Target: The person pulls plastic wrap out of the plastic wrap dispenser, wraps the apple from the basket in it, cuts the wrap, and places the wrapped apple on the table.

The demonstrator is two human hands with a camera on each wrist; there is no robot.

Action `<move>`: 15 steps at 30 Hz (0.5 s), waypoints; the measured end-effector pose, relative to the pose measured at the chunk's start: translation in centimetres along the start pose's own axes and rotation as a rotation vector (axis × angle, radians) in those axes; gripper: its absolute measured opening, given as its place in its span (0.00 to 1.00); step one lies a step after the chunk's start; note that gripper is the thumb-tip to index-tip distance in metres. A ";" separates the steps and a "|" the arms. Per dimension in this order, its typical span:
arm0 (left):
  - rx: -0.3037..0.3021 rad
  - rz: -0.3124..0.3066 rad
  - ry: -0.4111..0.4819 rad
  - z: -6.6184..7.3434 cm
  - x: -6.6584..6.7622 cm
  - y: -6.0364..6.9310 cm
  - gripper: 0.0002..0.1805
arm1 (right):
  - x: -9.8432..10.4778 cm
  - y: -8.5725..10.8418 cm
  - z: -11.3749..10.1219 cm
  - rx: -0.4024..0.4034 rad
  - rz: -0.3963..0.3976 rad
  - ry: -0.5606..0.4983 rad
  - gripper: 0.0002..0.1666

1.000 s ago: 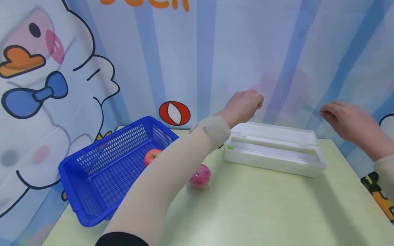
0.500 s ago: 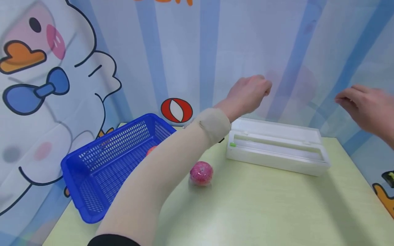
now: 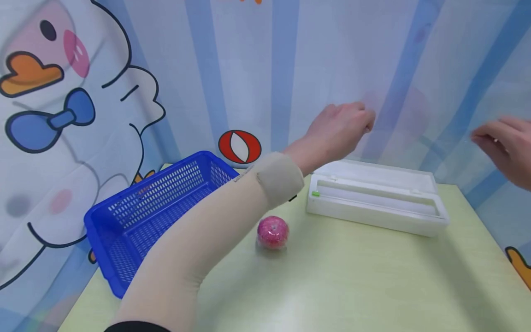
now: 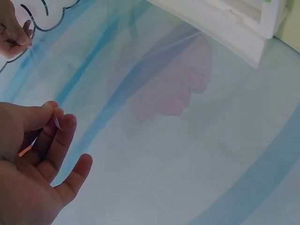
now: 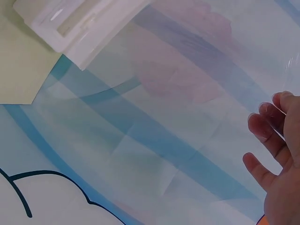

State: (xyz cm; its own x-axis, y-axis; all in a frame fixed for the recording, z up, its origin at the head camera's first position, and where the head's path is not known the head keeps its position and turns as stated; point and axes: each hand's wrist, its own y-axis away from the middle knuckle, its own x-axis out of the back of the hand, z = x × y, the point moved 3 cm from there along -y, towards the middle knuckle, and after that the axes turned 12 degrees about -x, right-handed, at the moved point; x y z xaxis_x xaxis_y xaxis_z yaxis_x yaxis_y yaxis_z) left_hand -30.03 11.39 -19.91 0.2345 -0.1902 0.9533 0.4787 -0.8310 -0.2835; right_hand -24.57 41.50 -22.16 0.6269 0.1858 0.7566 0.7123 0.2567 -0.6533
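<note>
Raised in front of the backdrop, my left hand [image 3: 342, 129] pinches a clear film between thumb and fingers; a bit of this cling film [image 4: 58, 121] shows at the fingertips in the left wrist view. My right hand [image 3: 508, 150], at the head view's right edge, pinches too, and shiny film [image 5: 293, 68] runs up from its fingertips [image 5: 262, 126] in the right wrist view. How far the transparent sheet reaches is hard to see. Below and between the hands sits a white cling film dispenser [image 3: 373, 212] with its lid up and a green slider [image 3: 315, 193].
A film-wrapped pinkish-red apple [image 3: 273, 232] stands on the pale green table [image 3: 352, 286], right of the left forearm. On the left is a blue mesh basket [image 3: 99, 249], partly covered by that arm. A printed backdrop [image 3: 249, 69] rises close behind the table.
Both hands have risen slightly and moved rightward in view, the right hand farther, widening the space between them. The left forearm now hides the red apple in the basket.
</note>
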 end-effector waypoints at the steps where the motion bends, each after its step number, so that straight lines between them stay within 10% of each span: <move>1: -0.008 -0.007 0.007 0.3 0.1 0.3 0.16 | 0.1 0.3 -0.1 0.007 0.005 -0.011 0.10; 6: -0.032 -0.064 0.045 1.9 0.6 1.9 0.16 | 1.0 1.8 -0.7 0.036 0.032 -0.027 0.48; 15: -0.122 -0.100 0.079 5.5 -1.0 5.6 0.14 | 1.7 7.0 -1.9 -0.010 -0.009 0.001 0.52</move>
State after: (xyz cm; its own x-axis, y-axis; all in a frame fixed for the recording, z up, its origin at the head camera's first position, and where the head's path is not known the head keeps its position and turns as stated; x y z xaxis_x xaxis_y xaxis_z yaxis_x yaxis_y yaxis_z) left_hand -22.88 9.81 -22.99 0.1216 -0.1397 0.9827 0.3892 -0.9041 -0.1767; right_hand -17.88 41.84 -25.50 0.6211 0.1826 0.7622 0.7209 0.2486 -0.6469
